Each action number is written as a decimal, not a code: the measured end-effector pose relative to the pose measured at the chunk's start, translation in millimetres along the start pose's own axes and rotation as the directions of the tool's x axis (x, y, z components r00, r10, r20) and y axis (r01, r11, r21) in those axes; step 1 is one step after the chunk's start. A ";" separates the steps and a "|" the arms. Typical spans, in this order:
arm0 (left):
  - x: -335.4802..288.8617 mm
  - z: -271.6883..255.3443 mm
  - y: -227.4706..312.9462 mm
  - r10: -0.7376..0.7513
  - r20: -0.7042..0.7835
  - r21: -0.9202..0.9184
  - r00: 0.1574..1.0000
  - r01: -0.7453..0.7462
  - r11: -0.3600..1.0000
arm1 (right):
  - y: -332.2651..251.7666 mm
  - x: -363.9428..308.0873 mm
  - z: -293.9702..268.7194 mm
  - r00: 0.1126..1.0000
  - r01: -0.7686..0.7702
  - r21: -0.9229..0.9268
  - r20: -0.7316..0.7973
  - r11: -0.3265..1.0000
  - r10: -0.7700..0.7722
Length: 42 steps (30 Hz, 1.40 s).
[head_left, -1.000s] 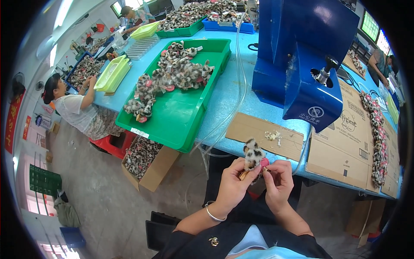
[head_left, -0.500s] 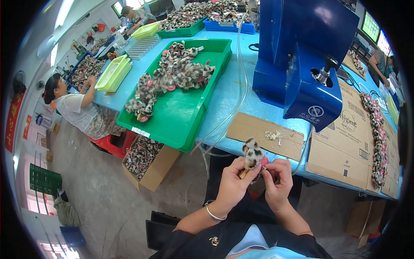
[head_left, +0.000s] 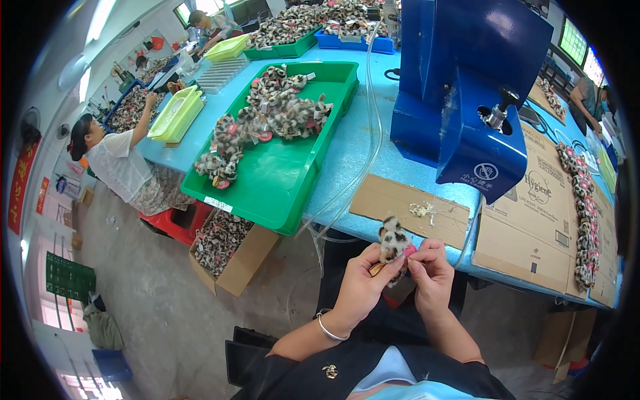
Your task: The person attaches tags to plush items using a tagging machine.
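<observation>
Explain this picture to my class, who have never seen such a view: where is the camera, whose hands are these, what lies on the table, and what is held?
The camera sits on a person's head and looks down through a wide fisheye lens, so straight edges bend. The two hands at the bottom are that person's own. The left hand and right hand together hold a small fluffy spotted piece with a pink part, just in front of the table edge. On the light blue table lie a green tray with a heap of similar spotted pieces, a flat cardboard sheet and a blue machine. Below the table stands a cardboard box holding more pieces. At the left, another person works at the table.
</observation>
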<state>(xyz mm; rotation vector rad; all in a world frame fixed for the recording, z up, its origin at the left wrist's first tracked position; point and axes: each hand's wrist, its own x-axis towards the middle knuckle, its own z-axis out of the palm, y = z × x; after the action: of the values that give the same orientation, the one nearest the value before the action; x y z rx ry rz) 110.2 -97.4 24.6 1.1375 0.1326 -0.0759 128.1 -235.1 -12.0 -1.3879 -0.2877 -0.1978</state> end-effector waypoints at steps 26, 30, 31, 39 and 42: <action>-8.2 7.8 -28.1 0.223 -0.019 0.024 0.975 -0.222 0.975 | 5.7 -10.5 25.6 0.990 0.012 0.531 -0.127 0.847 0.066; -2.8 8.9 -17.1 0.063 -0.060 -0.193 0.996 -0.074 0.978 | -4.7 -3.1 21.4 0.961 -0.189 0.467 -0.092 0.864 0.260; -1.2 5.7 -16.4 0.034 -0.067 -0.243 0.997 -0.049 0.969 | -8.2 -2.4 19.7 0.962 -0.188 0.469 -0.089 0.863 0.258; -2.1 3.9 -18.0 -0.021 -0.007 -0.261 1.000 0.018 0.965 | -12.8 6.9 -5.2 0.988 -0.077 -0.245 0.112 0.966 0.107; -2.1 1.4 -19.2 0.036 -0.012 -0.186 0.999 -0.037 0.982 | -14.5 7.8 -2.4 0.987 0.035 -0.398 0.159 0.917 0.032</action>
<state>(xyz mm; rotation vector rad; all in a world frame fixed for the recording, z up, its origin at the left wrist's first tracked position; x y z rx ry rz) 105.8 -106.7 8.2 0.9534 0.1233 -0.0253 131.3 -239.8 3.6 -1.8156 -0.3993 -0.1493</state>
